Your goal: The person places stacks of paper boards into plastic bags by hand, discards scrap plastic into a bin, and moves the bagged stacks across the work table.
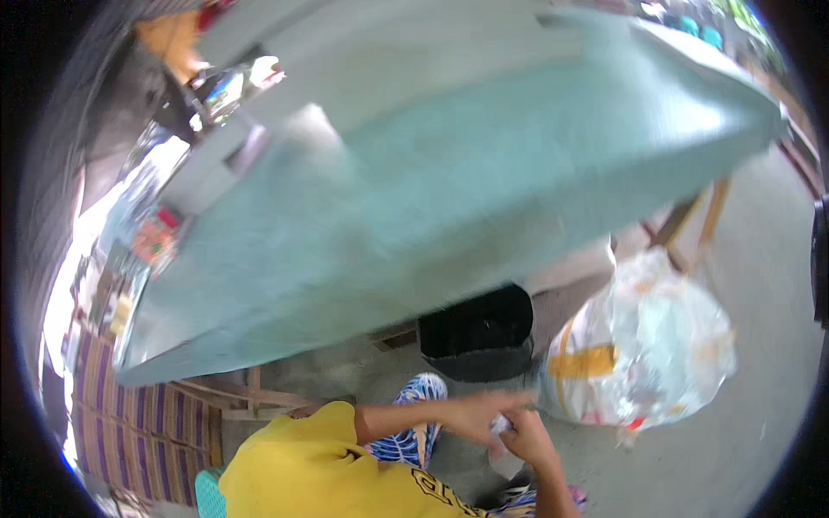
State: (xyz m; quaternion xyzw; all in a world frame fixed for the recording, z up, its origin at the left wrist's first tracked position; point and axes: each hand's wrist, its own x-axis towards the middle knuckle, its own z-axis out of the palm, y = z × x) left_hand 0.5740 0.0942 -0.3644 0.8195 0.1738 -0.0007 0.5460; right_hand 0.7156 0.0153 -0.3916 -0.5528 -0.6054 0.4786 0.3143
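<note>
Your left hand [473,416] and right hand [527,436] meet low in front of you, both closed around a small whitish scrap [503,425] — too blurred to say what it is. It sits between your fingers, just beside a big clear plastic bag [643,345] on the floor — a black bin [477,332] stands under the pale green table [449,190].

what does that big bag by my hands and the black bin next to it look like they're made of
The bag looks like thin clear plastic film: glossy, crinkled, contents showing through. The black bin seems matte, likely plastic or rubber; blur leaves it open. Both hands meet at the bag's edge.
</note>
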